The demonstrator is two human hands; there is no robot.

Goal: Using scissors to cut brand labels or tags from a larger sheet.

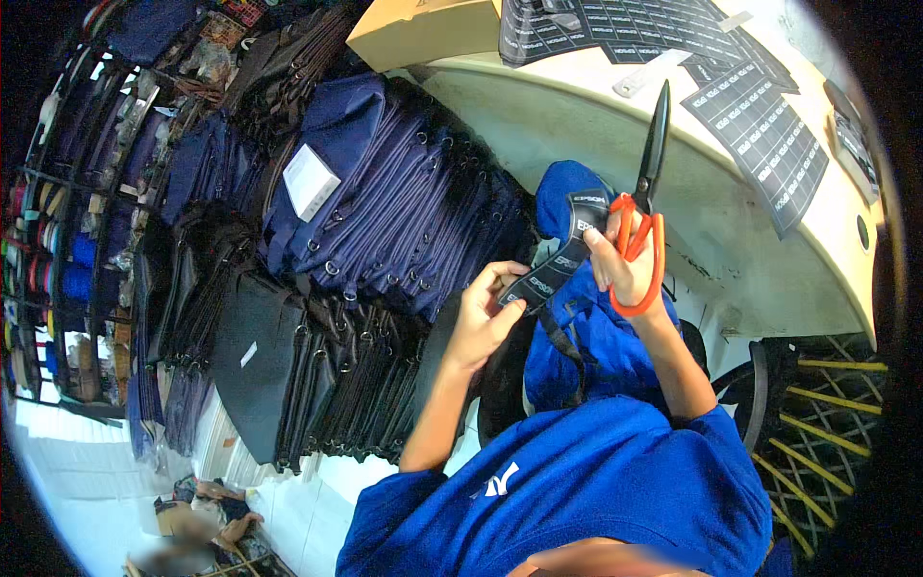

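My left hand (487, 317) pinches the lower end of a black strip of printed labels (550, 273) between thumb and fingers. The strip runs slantwise up to my right hand (623, 262), whose thumb presses on its upper part. That same hand carries a pair of scissors (655, 159), its orange handles looped round the fingers and its dark blades pointing up and away. The blades look shut and are apart from the strip. Beneath both hands a bright blue fabric bag (567, 337) rests near my lap, partly covered by my right arm.
On the pale table (615, 101) lie several black label sheets (760, 144), one hanging over the near edge. A yellow box (423, 34) sits at its far left. Stacked navy bags (404, 183) with a white box (310, 183) on top, and black bags (336, 375), stand left.
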